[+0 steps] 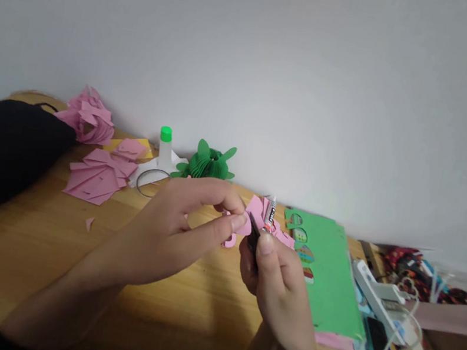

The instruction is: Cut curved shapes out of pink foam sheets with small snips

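The left hand reaches in above the light wooden tabletop, its thumb and index finger pinched together on a small piece of pink paper. This piece is raised in front of the person, between the two hands; the fingertips cover part of it, so its full outline and long axis cannot be told. The right hand is closed around a slim, dark, pointed tool, thumb pressed along its near side. The tool's long axis runs from the right fist upward and a little to the left, away from the person, its narrow tip meeting or overlapping the pink piece; whether it touches is too small to tell.

Behind the hands lie more pink paper cutouts and a small black-and-white tube with its narrow white end pointing up, toward the wall. To their right a large green sheet lies with its long side running away from the person. Near the wall, left of the tube, sits a round, pleated green paper form with leaf-like flaps; beside it a white glue stick with a bright green cap stands upright.
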Action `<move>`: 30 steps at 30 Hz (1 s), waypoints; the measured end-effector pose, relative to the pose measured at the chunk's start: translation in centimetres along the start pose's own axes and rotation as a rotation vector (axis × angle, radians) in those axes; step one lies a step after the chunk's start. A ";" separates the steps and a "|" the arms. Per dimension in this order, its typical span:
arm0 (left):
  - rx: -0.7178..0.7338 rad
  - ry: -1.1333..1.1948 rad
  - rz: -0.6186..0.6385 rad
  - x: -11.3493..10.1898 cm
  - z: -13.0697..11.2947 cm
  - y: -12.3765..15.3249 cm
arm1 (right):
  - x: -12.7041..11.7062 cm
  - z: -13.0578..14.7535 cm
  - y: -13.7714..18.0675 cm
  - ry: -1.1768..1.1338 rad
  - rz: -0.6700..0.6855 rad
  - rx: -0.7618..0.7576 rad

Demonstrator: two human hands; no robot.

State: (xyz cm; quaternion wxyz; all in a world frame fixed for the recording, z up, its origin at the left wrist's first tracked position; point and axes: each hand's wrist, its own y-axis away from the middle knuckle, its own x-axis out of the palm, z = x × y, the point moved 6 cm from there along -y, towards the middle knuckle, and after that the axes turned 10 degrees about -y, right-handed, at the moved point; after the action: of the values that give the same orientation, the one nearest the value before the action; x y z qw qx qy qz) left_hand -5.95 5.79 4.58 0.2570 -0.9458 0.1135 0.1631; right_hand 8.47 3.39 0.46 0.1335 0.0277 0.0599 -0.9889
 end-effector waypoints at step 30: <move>0.006 0.094 -0.014 0.0 0.1 -0.1 | 0.1 0.2 -0.1 -0.049 0.004 0.018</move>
State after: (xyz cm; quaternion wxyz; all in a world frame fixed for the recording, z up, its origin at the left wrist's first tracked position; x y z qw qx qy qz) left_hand -5.97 5.92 4.51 0.2553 -0.9524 0.1192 0.1163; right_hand 8.38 3.43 0.64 0.1367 0.0048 0.0475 -0.9895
